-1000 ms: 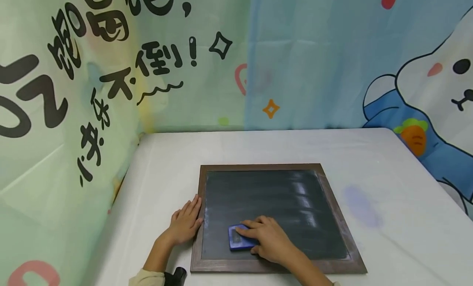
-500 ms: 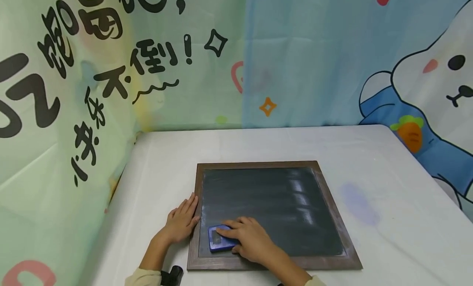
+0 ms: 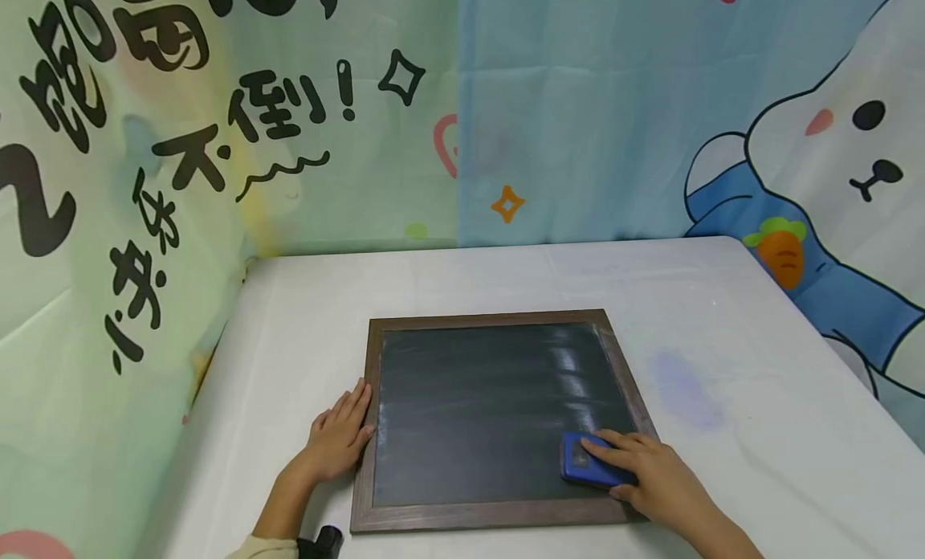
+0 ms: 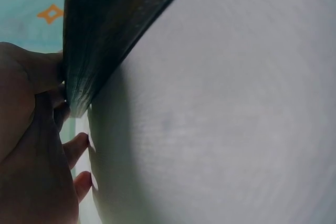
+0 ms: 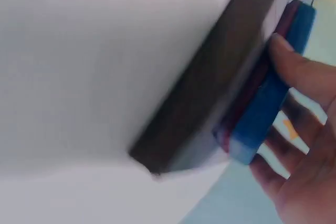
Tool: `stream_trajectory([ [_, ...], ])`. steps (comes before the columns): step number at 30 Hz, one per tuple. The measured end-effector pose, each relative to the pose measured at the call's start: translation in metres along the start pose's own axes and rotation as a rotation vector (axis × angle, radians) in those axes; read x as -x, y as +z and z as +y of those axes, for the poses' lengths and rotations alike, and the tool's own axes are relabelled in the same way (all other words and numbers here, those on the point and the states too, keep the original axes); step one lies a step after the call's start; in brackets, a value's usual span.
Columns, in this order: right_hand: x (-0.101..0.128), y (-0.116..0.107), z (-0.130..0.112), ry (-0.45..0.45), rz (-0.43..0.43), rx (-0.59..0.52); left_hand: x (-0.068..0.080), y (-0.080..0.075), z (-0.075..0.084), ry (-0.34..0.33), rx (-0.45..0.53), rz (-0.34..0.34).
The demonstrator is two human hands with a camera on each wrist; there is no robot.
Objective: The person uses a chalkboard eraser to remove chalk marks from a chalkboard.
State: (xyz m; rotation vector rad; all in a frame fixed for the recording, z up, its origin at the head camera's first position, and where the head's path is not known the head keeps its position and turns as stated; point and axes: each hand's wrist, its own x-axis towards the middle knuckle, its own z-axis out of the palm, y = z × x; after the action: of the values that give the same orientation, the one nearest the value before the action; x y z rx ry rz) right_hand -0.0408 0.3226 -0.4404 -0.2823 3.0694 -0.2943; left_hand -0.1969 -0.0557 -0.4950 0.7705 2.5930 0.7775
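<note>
White cloth covers the desk [image 3: 506, 278], and printed curtains hang close behind it.

At the fingers [image 3: 614, 454] of the right hand [image 3: 654, 479], a blue eraser [image 3: 584, 467] is gripped from above, the fingertips curled over its top and its felt side down on the slate; the right wrist view shows those fingers [image 5: 294, 72] wrapped over the blue block [image 5: 268, 108]. The eraser sits in the chalkboard's near right corner, just inside the frame, its long axis running roughly along the board's near edge. The left hand [image 3: 336, 438] lies flat and relaxed, fingers together and straight, resting on the desk against the chalkboard's left frame; the left wrist view shows it touching that edge.

The chalkboard [image 3: 491, 406] lies flat on the desk in a brown wooden frame, its dark surface hazed with pale chalk smears, heaviest toward the far right corner. From the eraser, nearly all of the slate stretches away to the left and to the far side, so the right hand is the nearer one to anything on the board.

Beyond the chalkboard's right edge a faint purple stain [image 3: 682, 386] marks the cloth. Past the far edge, the left curtain [image 3: 217, 141] carries bold black Chinese characters, among them 不倒 with an exclamation mark; the right curtain [image 3: 614, 101] shows a white cartoon rabbit [image 3: 831, 157] and a carrot [image 3: 779, 254].
</note>
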Motion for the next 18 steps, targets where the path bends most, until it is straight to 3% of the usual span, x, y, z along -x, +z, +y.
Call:
stream_trajectory([
  [5,0.01,-0.011,0.005,0.009,-0.065,0.25,-0.004,0.002,0.0,0.004,-0.011,-0.006],
  [9,0.018,-0.02,0.009,0.048,-0.094,0.347,-0.006,0.002,0.004,0.021,0.01,-0.015],
  [13,0.029,-0.028,0.029,0.108,-0.102,0.381,-0.005,0.007,0.003,0.015,0.012,-0.01],
  [18,0.012,-0.054,0.07,0.282,-0.134,0.326,0.015,0.012,-0.009,-0.061,0.035,0.025],
])
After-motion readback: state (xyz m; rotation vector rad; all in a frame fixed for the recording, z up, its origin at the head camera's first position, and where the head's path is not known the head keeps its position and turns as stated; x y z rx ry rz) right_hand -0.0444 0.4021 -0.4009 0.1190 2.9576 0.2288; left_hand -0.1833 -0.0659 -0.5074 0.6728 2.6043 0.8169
